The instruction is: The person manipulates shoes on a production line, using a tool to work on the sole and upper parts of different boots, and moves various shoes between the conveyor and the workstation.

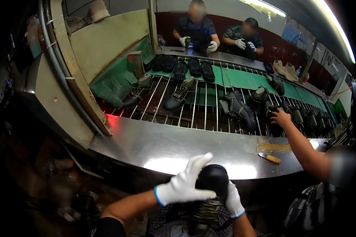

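Observation:
Close in front of me is a black lace-up shoe (213,177), its rounded toe pointing up and away and its laces toward my lap. My right hand (234,201), in a white knit glove with a blue cuff, grips the shoe's right side; some of its fingers are hidden behind it. My left hand (186,183), gloved the same way, is at the shoe's left side with fingers stretched out and apart. Its thumb lies across the shoe's upper below the toe; whether it presses there I cannot tell.
A steel ledge (186,144) borders a rod conveyor (203,106) carrying several black shoes (180,94) and black soles (180,71). A yellow-handled knife (269,158) lies on the ledge. At right, a person's bare hand (281,117) touches a shoe. Two gloved people work opposite.

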`<action>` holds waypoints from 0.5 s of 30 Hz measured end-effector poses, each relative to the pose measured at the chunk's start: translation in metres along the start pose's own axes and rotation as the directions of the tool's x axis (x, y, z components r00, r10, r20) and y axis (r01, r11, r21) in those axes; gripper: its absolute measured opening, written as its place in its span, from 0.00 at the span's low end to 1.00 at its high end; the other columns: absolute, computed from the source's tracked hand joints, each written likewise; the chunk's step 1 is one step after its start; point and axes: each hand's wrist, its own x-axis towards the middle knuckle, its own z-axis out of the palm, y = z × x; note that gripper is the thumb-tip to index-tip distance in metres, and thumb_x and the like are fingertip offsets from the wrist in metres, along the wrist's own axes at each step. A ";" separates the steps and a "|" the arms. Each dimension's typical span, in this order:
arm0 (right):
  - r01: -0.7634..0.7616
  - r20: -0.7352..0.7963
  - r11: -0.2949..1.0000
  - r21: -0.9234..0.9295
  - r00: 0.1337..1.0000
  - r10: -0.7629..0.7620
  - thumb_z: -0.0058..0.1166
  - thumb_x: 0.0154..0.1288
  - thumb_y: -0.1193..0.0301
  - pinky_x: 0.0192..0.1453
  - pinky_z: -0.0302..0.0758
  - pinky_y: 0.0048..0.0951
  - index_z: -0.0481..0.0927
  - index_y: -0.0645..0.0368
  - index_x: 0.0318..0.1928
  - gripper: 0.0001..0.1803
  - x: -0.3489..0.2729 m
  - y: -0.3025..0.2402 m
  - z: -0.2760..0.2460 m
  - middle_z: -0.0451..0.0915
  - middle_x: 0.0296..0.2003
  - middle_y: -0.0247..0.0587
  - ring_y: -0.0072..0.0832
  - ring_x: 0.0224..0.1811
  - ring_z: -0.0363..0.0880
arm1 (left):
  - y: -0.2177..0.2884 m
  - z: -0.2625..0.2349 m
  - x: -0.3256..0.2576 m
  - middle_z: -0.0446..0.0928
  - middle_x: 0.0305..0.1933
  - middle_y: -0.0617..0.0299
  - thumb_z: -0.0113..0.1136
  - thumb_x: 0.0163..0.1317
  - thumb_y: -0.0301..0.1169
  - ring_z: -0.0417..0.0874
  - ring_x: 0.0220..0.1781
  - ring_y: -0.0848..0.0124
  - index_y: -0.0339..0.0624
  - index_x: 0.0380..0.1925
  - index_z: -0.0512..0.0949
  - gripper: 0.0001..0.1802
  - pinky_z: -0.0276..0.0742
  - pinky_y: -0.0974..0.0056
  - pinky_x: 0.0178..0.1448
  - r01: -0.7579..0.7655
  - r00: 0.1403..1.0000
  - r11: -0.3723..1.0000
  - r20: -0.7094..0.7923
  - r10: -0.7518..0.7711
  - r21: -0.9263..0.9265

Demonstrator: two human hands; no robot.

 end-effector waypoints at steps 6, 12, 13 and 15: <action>0.095 0.056 0.423 -0.901 0.993 -0.104 0.74 0.64 0.48 0.62 0.85 0.48 0.58 0.74 0.78 0.58 -0.046 -0.060 0.046 0.78 0.63 0.73 0.62 0.58 0.86 | -0.060 -0.032 0.036 0.81 0.64 0.49 0.86 0.53 0.43 0.82 0.65 0.62 0.35 0.72 0.72 0.50 0.77 0.58 0.73 0.486 0.713 0.871 0.609 -0.347 -0.073; 0.419 0.174 0.385 -0.822 0.829 -0.531 0.74 0.64 0.62 0.41 0.89 0.40 0.69 0.71 0.74 0.44 -0.039 -0.001 0.001 0.84 0.45 0.63 0.53 0.37 0.89 | -0.050 -0.019 0.059 0.87 0.54 0.53 0.86 0.50 0.51 0.87 0.56 0.62 0.43 0.67 0.78 0.46 0.82 0.58 0.63 0.304 0.685 0.948 0.670 -0.286 0.094; 0.358 0.147 0.426 -0.831 0.880 -0.452 0.70 0.66 0.66 0.39 0.88 0.41 0.74 0.61 0.73 0.37 -0.033 0.006 -0.018 0.85 0.46 0.57 0.50 0.36 0.89 | -0.052 -0.018 0.060 0.87 0.53 0.52 0.86 0.49 0.50 0.88 0.55 0.60 0.43 0.67 0.78 0.47 0.82 0.57 0.62 0.330 0.658 0.938 0.686 -0.309 0.106; 0.143 0.042 0.299 -0.943 0.947 -0.319 0.67 0.68 0.67 0.38 0.88 0.41 0.77 0.54 0.71 0.31 -0.012 0.009 -0.036 0.86 0.46 0.52 0.47 0.35 0.89 | -0.056 -0.017 0.062 0.87 0.53 0.50 0.87 0.49 0.51 0.88 0.55 0.59 0.41 0.68 0.78 0.48 0.82 0.57 0.63 0.476 0.580 0.875 0.715 -0.390 0.091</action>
